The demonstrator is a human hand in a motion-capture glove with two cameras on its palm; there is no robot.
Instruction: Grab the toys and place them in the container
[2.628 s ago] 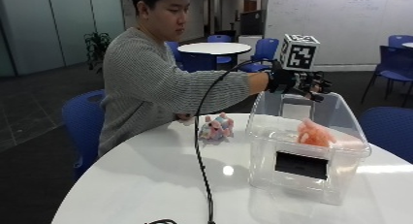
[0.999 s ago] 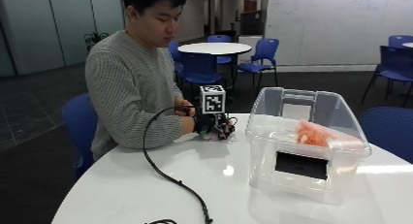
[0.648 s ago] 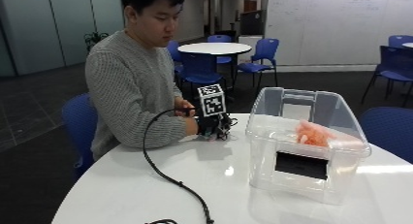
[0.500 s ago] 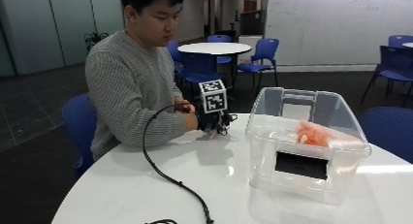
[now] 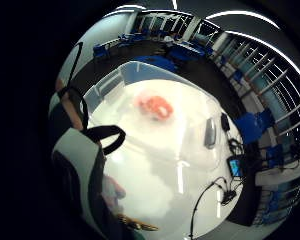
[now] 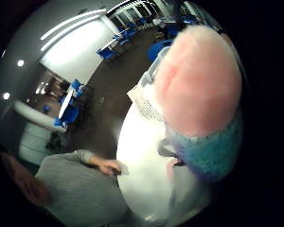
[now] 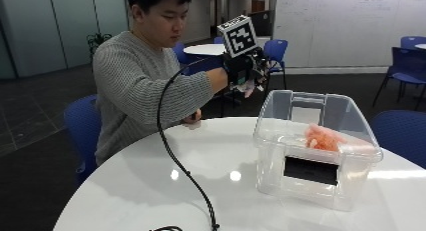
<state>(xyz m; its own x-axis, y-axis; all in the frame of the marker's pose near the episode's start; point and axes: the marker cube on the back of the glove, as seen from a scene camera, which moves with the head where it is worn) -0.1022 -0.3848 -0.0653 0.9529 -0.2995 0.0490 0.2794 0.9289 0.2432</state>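
Gloved right hand [image 7: 245,71], raised above the table [image 7: 166,191] and short of the container [image 7: 313,141], grasps a pink-and-teal toy [image 6: 201,109]. From the thumb-side palm view the toy fills most of the field, so it lies right against the palm; from the outside view only a small pale part of it [image 7: 249,89] shows below the curled fingers. The hand is near the container's rim on the person's side, higher than the rim and not yet over the opening.

Inside the container, an orange toy [image 7: 324,137] rests against the wall farthest from the person; the little-finger-side palm view shows the same toy [image 5: 155,106] on the container floor. One toy thus appears delivered, and a second is in transit.

Remaining work, as judged from these views: carry the held toy over the opening and let it go. No further toys are visible on the table beside the container, though the area behind the person's arm is partly hidden. The bare left hand [image 7: 193,120] rests at the table edge, well apart from the container.
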